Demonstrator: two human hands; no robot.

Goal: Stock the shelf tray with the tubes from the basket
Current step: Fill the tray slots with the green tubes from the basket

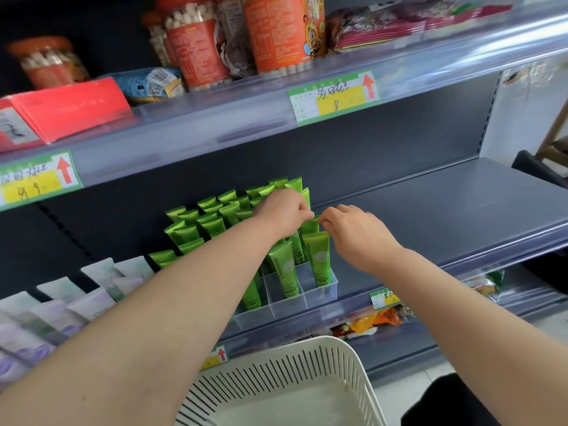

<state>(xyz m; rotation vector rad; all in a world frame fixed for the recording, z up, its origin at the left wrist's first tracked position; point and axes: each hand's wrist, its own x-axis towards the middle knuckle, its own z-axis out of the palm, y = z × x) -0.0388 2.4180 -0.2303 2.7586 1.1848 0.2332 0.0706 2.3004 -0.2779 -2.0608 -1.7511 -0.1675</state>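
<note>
Over the clear shelf tray (319,292), the left hand (281,212) and right hand (359,235) are both pinching, grip clamped, the crimped top of one green tube (309,228) standing in a right-hand cell. It is probably needing a straight push down, cap first, label facing out. Counting: one tray, one basket (307,364) showing no tubes, roughly two dozen stocked tubes (212,224), others hidden by the forearm.
</note>
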